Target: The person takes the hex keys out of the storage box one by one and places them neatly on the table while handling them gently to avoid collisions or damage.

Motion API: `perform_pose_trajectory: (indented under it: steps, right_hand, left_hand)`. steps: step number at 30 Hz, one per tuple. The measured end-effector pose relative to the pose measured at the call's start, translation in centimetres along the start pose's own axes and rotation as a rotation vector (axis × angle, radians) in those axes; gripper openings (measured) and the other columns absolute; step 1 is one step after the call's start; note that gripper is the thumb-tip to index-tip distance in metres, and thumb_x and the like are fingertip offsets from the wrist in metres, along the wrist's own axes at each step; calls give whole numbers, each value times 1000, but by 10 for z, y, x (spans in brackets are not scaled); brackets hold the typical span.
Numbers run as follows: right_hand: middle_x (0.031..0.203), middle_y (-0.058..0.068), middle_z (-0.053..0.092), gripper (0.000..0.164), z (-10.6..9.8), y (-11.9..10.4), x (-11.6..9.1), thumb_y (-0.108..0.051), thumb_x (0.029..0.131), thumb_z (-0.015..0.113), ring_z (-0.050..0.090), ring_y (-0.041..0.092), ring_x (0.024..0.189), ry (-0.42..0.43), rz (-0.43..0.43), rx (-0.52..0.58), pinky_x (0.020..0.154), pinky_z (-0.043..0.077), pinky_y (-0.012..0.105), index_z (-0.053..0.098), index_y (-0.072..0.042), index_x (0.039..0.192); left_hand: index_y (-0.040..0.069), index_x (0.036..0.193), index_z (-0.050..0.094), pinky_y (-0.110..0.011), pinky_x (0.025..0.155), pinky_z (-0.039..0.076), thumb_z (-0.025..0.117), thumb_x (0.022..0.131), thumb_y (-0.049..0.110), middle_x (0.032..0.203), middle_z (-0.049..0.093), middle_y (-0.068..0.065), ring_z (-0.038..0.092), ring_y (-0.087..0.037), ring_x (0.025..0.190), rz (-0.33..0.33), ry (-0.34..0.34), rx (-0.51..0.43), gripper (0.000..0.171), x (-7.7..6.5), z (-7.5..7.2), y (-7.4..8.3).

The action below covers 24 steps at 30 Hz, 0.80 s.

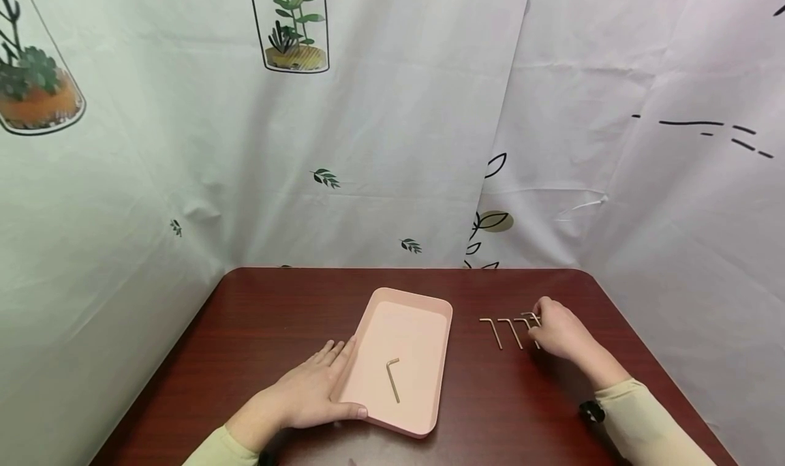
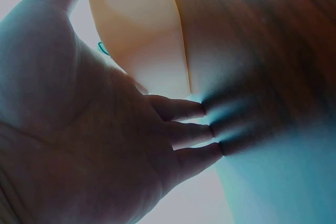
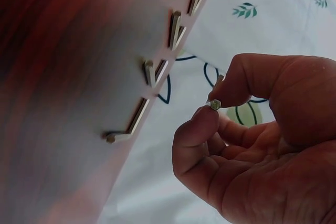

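A pink rectangular tray (image 1: 417,330) lies at the middle of the table with one L-shaped hex key (image 1: 393,382) in it. My left hand (image 1: 306,391) is spread against the tray's left side, its thumb at the near corner; the left wrist view shows the fingers straight. To the right of the tray, my right hand (image 1: 559,330) pinches a hex key (image 3: 215,104) between thumb and forefinger, above the table. Several more hex keys (image 1: 510,333) lie in a row beside that hand, partly hidden by its fingers in the head view.
The dark red wooden table (image 1: 276,309) has rounded far corners. White cloth (image 1: 392,125) printed with plants hangs behind it and along both sides. A dark wrist device (image 1: 591,411) sits under the right sleeve.
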State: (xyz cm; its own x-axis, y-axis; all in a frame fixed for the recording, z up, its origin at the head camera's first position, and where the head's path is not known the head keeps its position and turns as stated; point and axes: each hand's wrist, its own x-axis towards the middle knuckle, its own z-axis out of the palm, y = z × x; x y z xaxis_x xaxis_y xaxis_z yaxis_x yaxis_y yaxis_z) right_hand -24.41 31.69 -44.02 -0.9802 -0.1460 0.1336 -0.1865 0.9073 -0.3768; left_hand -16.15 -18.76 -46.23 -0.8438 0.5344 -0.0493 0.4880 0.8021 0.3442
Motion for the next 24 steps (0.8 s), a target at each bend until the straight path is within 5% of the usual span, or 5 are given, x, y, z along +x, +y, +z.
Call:
perform_pose_trajectory:
  steps: [24]
  right_hand:
    - [85,13,62,30,-8,34,4,-7,86,74,60,29,76,-24,54,-18,72,53,48,59,10,106]
  left_hand:
    - [-2,176,21,-65,129,34,67,93,84,179,30,-25,30,-53,163,-3,-7,6,128,-1,-2,1]
